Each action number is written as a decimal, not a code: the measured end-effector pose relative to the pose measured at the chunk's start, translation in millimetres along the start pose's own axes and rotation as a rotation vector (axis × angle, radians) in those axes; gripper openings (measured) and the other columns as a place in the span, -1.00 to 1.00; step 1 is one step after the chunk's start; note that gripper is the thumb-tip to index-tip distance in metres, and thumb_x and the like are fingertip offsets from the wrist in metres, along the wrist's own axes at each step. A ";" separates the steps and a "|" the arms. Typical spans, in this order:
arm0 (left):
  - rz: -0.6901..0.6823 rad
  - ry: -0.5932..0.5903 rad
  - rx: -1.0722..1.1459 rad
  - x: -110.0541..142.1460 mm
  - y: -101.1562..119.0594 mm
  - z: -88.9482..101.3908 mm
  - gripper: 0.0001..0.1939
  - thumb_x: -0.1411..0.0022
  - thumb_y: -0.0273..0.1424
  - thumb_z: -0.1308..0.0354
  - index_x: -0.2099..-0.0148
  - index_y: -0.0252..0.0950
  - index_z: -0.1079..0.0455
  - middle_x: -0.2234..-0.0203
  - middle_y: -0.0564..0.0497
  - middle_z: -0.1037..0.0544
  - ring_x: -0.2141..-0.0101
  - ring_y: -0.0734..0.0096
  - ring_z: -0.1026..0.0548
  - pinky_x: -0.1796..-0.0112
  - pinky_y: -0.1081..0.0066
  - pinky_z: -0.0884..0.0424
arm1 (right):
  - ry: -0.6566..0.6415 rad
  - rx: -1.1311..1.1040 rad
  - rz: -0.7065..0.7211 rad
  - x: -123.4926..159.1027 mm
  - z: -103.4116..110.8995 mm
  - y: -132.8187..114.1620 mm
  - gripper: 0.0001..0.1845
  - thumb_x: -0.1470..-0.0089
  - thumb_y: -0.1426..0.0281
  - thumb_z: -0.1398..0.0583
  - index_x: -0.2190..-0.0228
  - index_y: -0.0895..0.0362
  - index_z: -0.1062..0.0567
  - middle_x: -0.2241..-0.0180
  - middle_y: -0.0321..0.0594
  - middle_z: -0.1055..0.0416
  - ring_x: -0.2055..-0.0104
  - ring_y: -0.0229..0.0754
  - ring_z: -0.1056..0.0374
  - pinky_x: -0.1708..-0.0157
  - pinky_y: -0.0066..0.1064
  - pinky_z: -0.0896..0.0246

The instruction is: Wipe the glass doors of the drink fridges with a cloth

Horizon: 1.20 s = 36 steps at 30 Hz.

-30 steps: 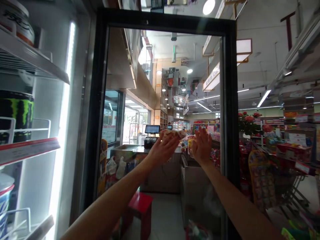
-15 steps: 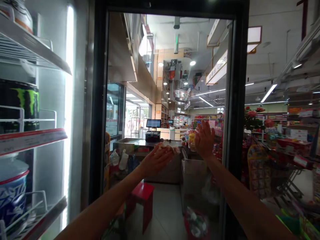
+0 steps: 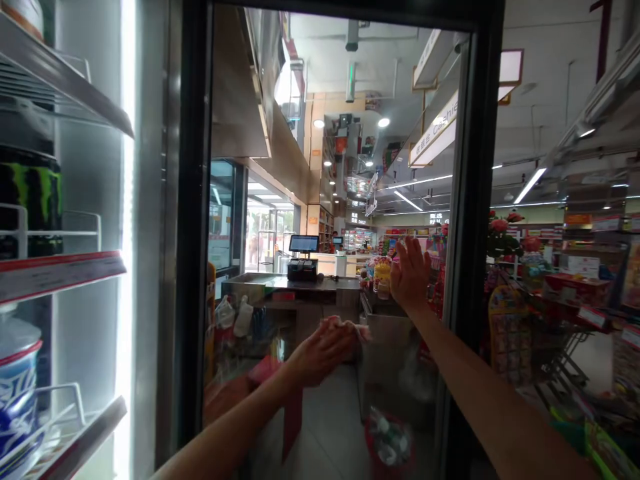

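Note:
I face the open glass door [image 3: 325, 200] of a drinks cooler, framed in black. My left hand [image 3: 320, 350] presses a crumpled pinkish cloth [image 3: 350, 327] against the lower middle of the pane. My right hand [image 3: 410, 273] lies flat on the glass higher up, near the door's right frame [image 3: 473, 200], fingers spread and holding nothing. Both forearms reach up from the bottom of the view.
Cooler shelves [image 3: 55, 273] at the left hold black-and-green cans [image 3: 33, 207] and a blue-and-white tub [image 3: 17, 387]. Through the glass I see a checkout counter [image 3: 300, 287] with a screen, and a red stool. Stocked shop racks [image 3: 575, 293] fill the right.
My left hand has slid the cloth down the glass from about the right hand's height to well below it. The right hand stayed flat on the pane.

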<state>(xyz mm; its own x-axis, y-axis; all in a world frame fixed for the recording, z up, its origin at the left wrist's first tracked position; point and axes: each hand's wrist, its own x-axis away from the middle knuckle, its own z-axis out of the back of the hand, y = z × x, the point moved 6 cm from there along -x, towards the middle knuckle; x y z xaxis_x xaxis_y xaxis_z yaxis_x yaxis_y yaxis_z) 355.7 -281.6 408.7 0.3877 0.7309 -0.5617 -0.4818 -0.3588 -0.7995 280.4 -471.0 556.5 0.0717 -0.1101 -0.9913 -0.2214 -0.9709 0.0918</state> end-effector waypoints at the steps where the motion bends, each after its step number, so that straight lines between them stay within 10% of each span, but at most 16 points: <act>1: 0.043 0.008 0.004 11.5 -9.8 0.6 -0.49 -0.20 -0.32 0.02 -0.21 -0.10 -0.12 -0.22 0.06 -0.11 -0.25 0.25 0.06 -0.21 0.04 0.08 | -0.001 0.001 0.001 -0.1 0.5 -0.4 -0.49 -0.12 0.38 0.05 -0.12 0.11 -0.18 -0.20 -0.10 -0.09 -0.29 -0.14 0.11 -0.21 -0.08 0.24; 6: 0.907 0.265 -0.113 84.5 -131.4 27.1 -0.42 -0.21 -0.39 0.01 -0.26 -0.26 -0.01 -0.23 -0.15 -0.06 -0.23 0.05 0.01 -0.16 -0.05 0.02 | -0.002 0.029 -0.018 -0.8 1.6 -4.1 -0.50 -0.11 0.39 0.05 -0.11 0.14 -0.20 -0.20 -0.10 -0.10 -0.29 -0.15 0.13 -0.21 -0.10 0.24; 8: 1.094 0.286 -0.156 92.0 -136.8 30.4 -0.40 -0.21 -0.39 0.01 -0.28 -0.31 0.04 -0.25 -0.20 0.00 -0.23 0.00 0.04 -0.14 -0.09 0.01 | 0.000 0.039 -0.023 -1.0 1.3 -4.7 -0.50 -0.12 0.39 0.05 -0.10 0.14 -0.21 -0.19 -0.10 -0.11 -0.29 -0.15 0.12 -0.22 -0.10 0.24; 15: 0.180 0.048 0.049 53.8 -11.3 1.9 -0.54 -0.20 -0.35 -0.02 -0.16 -0.05 -0.18 -0.15 0.10 -0.25 -0.24 0.25 0.04 -0.23 0.05 0.21 | 0.001 0.008 -0.005 -0.7 0.3 -1.6 -0.50 -0.10 0.40 0.05 -0.11 0.11 -0.20 -0.20 -0.12 -0.10 -0.28 -0.16 0.11 -0.21 -0.10 0.23; 22: 0.947 0.245 -0.120 94.3 -121.5 30.4 -0.36 -0.19 -0.42 -0.01 -0.30 -0.26 0.08 -0.25 -0.19 0.00 -0.25 0.04 0.10 -0.16 -0.08 0.06 | 0.012 0.009 -0.017 -0.1 -0.6 -1.6 -0.49 -0.12 0.39 0.04 -0.12 0.10 -0.18 -0.20 -0.12 -0.09 -0.28 -0.16 0.11 -0.22 -0.09 0.25; 29: -0.031 -0.002 0.007 33.8 -19.8 9.2 -0.56 -0.22 -0.31 0.02 -0.16 -0.08 -0.20 -0.22 0.13 -0.10 -0.27 0.26 0.16 -0.22 0.00 0.25 | 0.019 0.016 0.000 1.0 0.2 -0.9 -0.49 -0.13 0.38 0.05 -0.14 0.08 -0.16 -0.20 -0.12 -0.09 -0.29 -0.16 0.12 -0.22 -0.09 0.26; 36: 0.669 0.187 -0.073 -12.8 -131.5 32.6 -0.52 -0.23 -0.35 0.05 -0.18 -0.34 -0.16 -0.20 -0.17 -0.14 -0.25 0.05 0.09 -0.18 -0.08 0.13 | 0.004 0.029 -0.006 0.1 3.0 -3.8 -0.48 -0.12 0.40 0.06 -0.14 0.11 -0.15 -0.21 -0.09 -0.07 -0.29 -0.16 0.14 -0.23 -0.06 0.26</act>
<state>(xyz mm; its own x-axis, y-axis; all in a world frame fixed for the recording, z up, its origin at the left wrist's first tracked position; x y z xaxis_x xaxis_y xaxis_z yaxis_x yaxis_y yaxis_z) 388.5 -224.8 528.0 0.1580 0.2288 -0.9606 -0.6131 -0.7398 -0.2771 278.3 -466.6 555.8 0.0769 -0.1056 -0.9914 -0.2494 -0.9648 0.0834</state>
